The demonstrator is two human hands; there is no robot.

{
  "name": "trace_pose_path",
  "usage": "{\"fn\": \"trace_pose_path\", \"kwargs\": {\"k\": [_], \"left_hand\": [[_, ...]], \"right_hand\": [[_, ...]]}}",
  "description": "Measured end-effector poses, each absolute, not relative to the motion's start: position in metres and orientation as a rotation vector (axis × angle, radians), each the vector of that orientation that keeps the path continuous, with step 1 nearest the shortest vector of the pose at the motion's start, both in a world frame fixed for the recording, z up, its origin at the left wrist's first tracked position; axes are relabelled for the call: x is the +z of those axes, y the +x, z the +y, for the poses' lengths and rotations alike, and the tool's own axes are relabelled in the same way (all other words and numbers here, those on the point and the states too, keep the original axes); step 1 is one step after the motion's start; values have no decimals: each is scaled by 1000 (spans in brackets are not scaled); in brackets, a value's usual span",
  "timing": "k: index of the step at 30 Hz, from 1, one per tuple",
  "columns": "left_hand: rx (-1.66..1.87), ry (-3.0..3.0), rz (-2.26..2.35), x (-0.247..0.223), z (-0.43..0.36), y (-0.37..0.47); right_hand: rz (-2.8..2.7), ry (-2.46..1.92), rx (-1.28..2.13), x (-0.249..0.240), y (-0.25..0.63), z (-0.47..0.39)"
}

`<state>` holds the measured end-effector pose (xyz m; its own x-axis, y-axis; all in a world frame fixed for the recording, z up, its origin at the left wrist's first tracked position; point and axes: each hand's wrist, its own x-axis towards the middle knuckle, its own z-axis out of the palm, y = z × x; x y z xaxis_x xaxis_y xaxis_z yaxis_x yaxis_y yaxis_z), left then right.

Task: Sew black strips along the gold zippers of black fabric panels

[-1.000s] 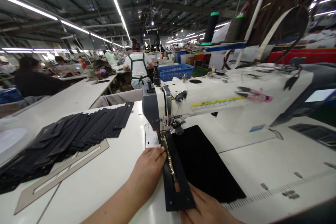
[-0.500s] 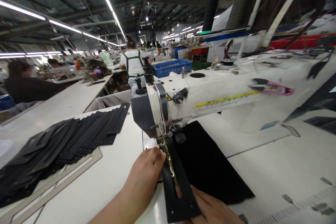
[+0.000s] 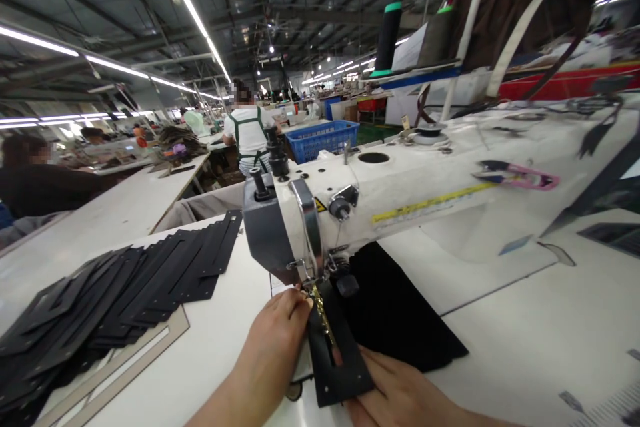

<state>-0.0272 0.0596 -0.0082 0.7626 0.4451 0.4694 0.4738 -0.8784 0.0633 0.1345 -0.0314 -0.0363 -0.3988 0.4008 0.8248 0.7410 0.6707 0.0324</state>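
A black leather-like panel with a long slot lies partly under the presser foot of a white sewing machine. A gold-toothed zipper shows in the slot. At the panel's left edge, close to the presser foot, my left hand is closed in a pinch; its fingertips are partly hidden. My right hand grips the panel's near right edge, with some fingers underneath. Black fabric spreads out flat on the machine bed to the right of the panel.
Many slotted black panels lie overlapped at left, beside a beige frame-shaped template. Pink-handled thread snips rest on the machine arm. Beyond stand a blue crate and a person in a green apron; another person sits at left.
The panel has slid a little farther forward under the presser foot, and my right hand has moved forward with it. My left hand remains beside the foot. The camera view has shifted slightly.
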Motion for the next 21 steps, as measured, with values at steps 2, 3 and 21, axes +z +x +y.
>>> {"fn": "trace_pose_path", "kwargs": {"k": [2,3,21], "left_hand": [[-722,-2937,-776,-5,55,-28],[-707,-2963,-798,-3,52,-28],[-669,-2897,-964,0,23,-23]], "right_hand": [[-2039,-905,-429,-31,136,-32],[-2051,-934,-378,-28,138,-33],[-2306,-1435,134,7,157,37]]}}
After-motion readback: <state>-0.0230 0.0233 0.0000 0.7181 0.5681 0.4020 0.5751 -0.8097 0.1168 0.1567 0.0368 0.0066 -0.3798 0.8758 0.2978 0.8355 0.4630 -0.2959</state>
